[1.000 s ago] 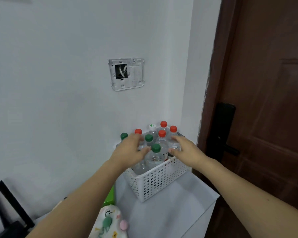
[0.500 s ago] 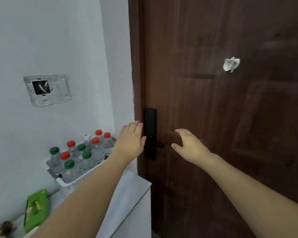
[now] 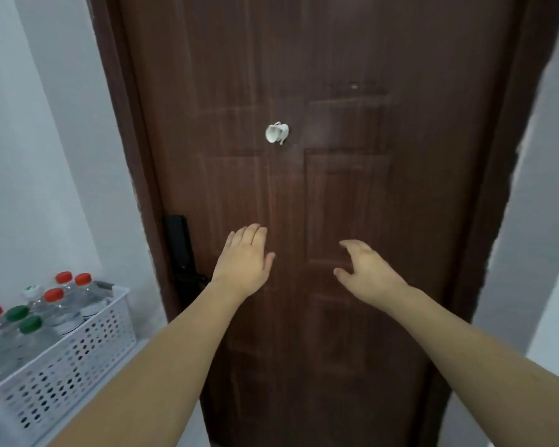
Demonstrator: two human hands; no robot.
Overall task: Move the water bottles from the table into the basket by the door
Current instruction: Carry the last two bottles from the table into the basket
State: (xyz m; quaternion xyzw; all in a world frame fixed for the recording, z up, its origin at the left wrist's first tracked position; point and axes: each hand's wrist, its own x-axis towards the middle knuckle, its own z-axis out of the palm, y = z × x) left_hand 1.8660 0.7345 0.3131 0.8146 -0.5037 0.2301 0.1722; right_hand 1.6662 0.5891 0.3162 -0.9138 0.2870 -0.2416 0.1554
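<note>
Item: water bottles (image 3: 62, 312), clear plastic, capped, standing upright and packed close in the white perforated basket (image 3: 88, 353) at lower left, beside the brown door (image 3: 336, 188).

Count, as far as we can see: four red caps, three green caps, one white cap; eight caps in view, and the frame edge may hide more.

Handling, in our judgement: full, so fairly heavy for their size; thin walls give under a squeeze; smooth sides may slip. We would take each by the shoulder, just below the cap.

Hands: our left hand (image 3: 244, 261) and right hand (image 3: 365, 269) hang before the door, fingers released, holding nothing.
</note>
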